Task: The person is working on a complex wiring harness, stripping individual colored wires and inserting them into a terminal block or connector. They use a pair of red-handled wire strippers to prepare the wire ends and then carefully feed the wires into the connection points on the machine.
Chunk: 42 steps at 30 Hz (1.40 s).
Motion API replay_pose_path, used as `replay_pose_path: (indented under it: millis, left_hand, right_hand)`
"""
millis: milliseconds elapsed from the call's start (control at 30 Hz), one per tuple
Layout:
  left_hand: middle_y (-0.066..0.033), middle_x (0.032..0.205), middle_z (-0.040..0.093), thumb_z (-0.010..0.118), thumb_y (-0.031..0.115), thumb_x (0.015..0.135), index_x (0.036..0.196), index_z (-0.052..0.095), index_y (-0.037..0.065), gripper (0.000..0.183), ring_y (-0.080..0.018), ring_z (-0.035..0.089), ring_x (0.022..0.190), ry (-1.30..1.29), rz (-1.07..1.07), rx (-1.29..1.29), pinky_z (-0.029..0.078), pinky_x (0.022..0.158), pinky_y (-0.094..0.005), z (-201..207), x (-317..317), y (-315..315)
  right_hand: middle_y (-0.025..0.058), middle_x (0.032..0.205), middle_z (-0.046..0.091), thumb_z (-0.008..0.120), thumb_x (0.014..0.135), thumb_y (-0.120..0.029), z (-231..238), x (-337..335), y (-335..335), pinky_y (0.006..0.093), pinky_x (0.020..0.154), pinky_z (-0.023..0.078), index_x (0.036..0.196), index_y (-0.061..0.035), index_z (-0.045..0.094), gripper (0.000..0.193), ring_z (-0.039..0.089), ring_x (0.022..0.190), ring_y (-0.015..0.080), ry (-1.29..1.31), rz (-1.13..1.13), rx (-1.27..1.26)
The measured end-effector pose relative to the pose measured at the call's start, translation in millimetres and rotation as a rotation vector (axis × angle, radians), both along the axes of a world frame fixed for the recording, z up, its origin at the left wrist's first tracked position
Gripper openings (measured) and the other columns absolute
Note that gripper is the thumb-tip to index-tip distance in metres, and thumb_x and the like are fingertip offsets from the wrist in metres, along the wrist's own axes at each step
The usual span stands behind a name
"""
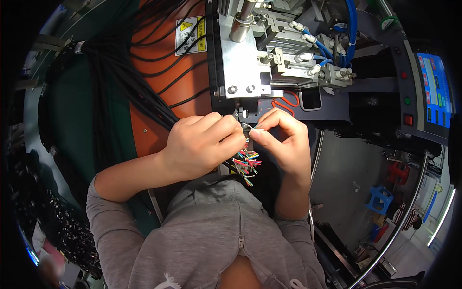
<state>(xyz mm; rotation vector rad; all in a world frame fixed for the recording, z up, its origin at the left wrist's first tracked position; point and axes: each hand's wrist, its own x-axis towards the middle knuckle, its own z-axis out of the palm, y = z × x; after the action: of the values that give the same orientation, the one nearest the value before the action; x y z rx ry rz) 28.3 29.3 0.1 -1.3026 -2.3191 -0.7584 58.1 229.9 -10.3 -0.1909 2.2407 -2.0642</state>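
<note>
Left hand (202,140) curls knuckles-up, grip hidden, cannot tell; opposite, right hand (288,139) pinches wires (249,126) thumb to forefinger.

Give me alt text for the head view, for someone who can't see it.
A person's right hand pinches thin wires in front of a metal machine, with the left hand curled alongside. Multicoloured wire ends bunch below the hands; black cables lie over an orange panel at left, and a lit screen stands at right.

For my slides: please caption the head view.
Right hand pinches thin wires beside left hand, near multicolored wire ends and a metal machine.
</note>
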Motion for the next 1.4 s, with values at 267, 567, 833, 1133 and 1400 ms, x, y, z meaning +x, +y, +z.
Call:
replay_pose_path:
  millis: [267,567,833,1133,1400]
  left_hand:
    - [0.0008,0.073,0.054,0.065,0.012,0.068,0.094,0.068,0.006,0.027,-0.0102,0.051,0.056,0.076,0.037,-0.009,0.036,0.045,-0.0239,-10,1,0]
    - [0.0014,0.072,0.048,0.063,0.011,0.069,0.099,0.069,0.007,0.031,-0.0103,0.049,0.058,0.027,0.129,-0.196,0.037,0.046,-0.0229,-11,4,7]
    - [0.0001,0.072,0.047,0.065,0.01,0.071,0.099,0.069,0.008,0.029,-0.0099,0.05,0.057,-0.011,0.185,-0.214,0.038,0.046,-0.0235,-9,5,11]
    - [0.0006,0.072,0.05,0.064,0.012,0.071,0.095,0.069,0.009,0.024,-0.0109,0.053,0.058,-0.019,0.158,-0.154,0.04,0.048,-0.0248,-12,-5,8]
    - [-0.0009,0.077,0.055,0.066,0.006,0.073,0.093,0.066,0.004,0.02,-0.0118,0.059,0.062,-0.113,0.221,-0.323,0.043,0.053,-0.0247,2,6,-2]
  right_hand:
    - [0.0041,0.079,0.061,0.069,0.082,-0.004,-15,-3,6,0.022,0.063,0.044,0.083,0.0013,0.062,0.008,0.056,0.071,0.0081,-0.164,0.024,-0.274]
    - [0.0098,0.074,0.06,0.065,0.077,-0.001,-22,-7,-22,0.0343,0.064,0.044,0.077,-0.0011,0.061,0.004,0.056,0.069,0.027,0.347,-0.254,0.542]
    - [0.0085,0.071,0.056,0.064,0.077,0.0,-38,-5,-24,0.0319,0.062,0.043,0.077,-0.0011,0.059,0.006,0.053,0.067,0.0233,0.394,-0.307,0.481]
    - [-0.0011,0.073,0.053,0.056,0.086,-0.003,-63,-4,-26,0.0217,0.061,0.039,0.079,-0.0009,0.054,0.008,0.046,0.067,0.0049,-0.236,-0.293,-0.411]
    - [-0.0015,0.074,0.055,0.061,0.089,-0.007,-55,-3,-27,0.0204,0.062,0.04,0.084,-0.0004,0.056,0.009,0.048,0.069,0.004,-0.087,-0.345,-0.035]
